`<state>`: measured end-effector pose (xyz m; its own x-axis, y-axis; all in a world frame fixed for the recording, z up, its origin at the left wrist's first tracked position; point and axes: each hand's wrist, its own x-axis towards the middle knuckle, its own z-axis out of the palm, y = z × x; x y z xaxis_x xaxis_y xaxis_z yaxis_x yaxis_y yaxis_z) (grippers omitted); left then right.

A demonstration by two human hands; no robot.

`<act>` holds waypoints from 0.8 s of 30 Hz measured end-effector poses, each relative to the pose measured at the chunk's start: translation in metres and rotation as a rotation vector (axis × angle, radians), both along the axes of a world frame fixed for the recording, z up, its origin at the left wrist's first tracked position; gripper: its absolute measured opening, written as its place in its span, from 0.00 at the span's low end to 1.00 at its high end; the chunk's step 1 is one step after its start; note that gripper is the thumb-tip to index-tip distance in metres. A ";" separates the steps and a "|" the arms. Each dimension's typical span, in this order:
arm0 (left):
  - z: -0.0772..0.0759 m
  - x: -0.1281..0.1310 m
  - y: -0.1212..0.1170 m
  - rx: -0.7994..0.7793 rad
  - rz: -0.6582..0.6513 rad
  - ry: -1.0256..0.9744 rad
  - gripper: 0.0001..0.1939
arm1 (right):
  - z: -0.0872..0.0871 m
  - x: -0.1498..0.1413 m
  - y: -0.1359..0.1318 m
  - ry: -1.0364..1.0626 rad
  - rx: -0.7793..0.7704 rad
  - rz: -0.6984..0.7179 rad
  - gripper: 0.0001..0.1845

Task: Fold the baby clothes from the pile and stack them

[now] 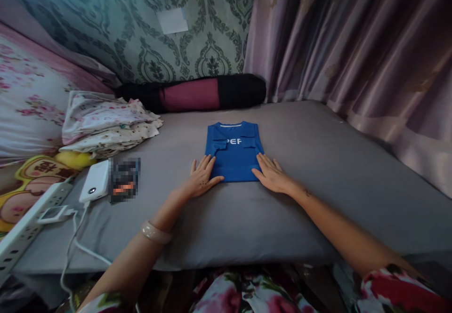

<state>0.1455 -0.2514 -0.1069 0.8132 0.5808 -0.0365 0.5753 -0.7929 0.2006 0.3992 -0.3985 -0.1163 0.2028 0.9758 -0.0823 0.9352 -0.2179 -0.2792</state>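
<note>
Blue shirt (235, 160), folded into a flat rectangle, lies under the fingers of two hands, collar facing away and part of its white lettering showing. The left hand (202, 179) is spread wide, palm down, at the near left corner; the right hand (272, 175) mirrors it at the near right corner — neither is closed around anything. A pale bangle (156, 232) circles the left wrist.

Beneath the shirt is a grey sheet (300, 228). Well to the left lie a white power bank (95, 181) with a white cable (92, 252) plugged in, a pixelated dark item (124, 180) just beside it, and a white power strip (35, 223) holding a plugged-in adapter (52, 214). Beyond them sits a pile of printed cloth (106, 120), next to floral bedding (31, 87).

Farther back, a black and maroon roll (190, 95) lies along the patterned wall (212, 35) — pinkish curtains (318, 44) hang to the right.
</note>
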 end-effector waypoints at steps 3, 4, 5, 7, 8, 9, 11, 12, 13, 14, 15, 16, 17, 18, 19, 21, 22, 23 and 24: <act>0.004 -0.010 0.000 0.055 -0.096 -0.067 0.39 | 0.008 -0.001 -0.009 -0.027 0.069 0.047 0.39; 0.005 -0.013 0.000 0.067 -0.117 -0.085 0.36 | 0.011 -0.002 -0.013 -0.041 0.097 0.076 0.38; 0.006 -0.015 -0.001 0.075 -0.130 -0.100 0.33 | 0.014 -0.004 -0.017 -0.052 0.123 0.108 0.36; 0.008 -0.019 -0.001 0.079 -0.141 -0.124 0.28 | 0.018 -0.007 -0.024 -0.053 0.171 0.164 0.33; 0.008 -0.020 0.000 0.074 -0.147 -0.131 0.26 | 0.019 -0.009 -0.027 -0.045 0.196 0.185 0.31; 0.008 -0.021 0.000 0.066 -0.160 -0.137 0.24 | 0.019 -0.009 -0.029 -0.034 0.222 0.200 0.30; 0.007 -0.022 0.001 0.038 -0.207 -0.154 0.21 | 0.018 -0.009 -0.033 -0.012 0.262 0.225 0.29; 0.006 -0.022 0.002 0.024 -0.233 -0.168 0.21 | 0.017 -0.008 -0.034 -0.005 0.271 0.233 0.28; 0.005 -0.022 0.002 0.014 -0.256 -0.182 0.20 | 0.015 -0.007 -0.035 -0.001 0.269 0.238 0.27; 0.005 -0.022 0.003 0.010 -0.274 -0.196 0.20 | 0.013 -0.005 -0.035 -0.002 0.261 0.237 0.27; 0.005 -0.022 0.003 0.013 -0.286 -0.202 0.19 | 0.012 -0.004 -0.035 -0.004 0.249 0.233 0.27; 0.006 -0.021 0.002 0.023 -0.292 -0.200 0.19 | 0.011 -0.002 -0.035 -0.008 0.234 0.229 0.26; 0.007 -0.021 0.002 0.039 -0.295 -0.188 0.18 | 0.011 -0.001 -0.035 -0.011 0.221 0.223 0.26; 0.009 -0.020 0.001 0.060 -0.298 -0.172 0.18 | 0.010 0.000 -0.035 -0.014 0.212 0.220 0.26; 0.011 -0.020 0.000 0.082 -0.300 -0.151 0.17 | 0.011 0.001 -0.034 -0.017 0.204 0.219 0.26; 0.015 -0.018 -0.003 0.123 -0.303 -0.107 0.17 | 0.013 0.001 -0.033 -0.022 0.196 0.220 0.25; 0.016 -0.018 -0.004 0.139 -0.304 -0.087 0.17 | 0.014 0.001 -0.033 -0.025 0.195 0.222 0.25; 0.018 -0.017 -0.006 0.152 -0.304 -0.072 0.17 | 0.015 0.001 -0.033 -0.028 0.195 0.224 0.25; 0.020 -0.017 -0.006 0.160 -0.305 -0.063 0.17 | 0.017 0.000 -0.032 -0.030 0.195 0.226 0.24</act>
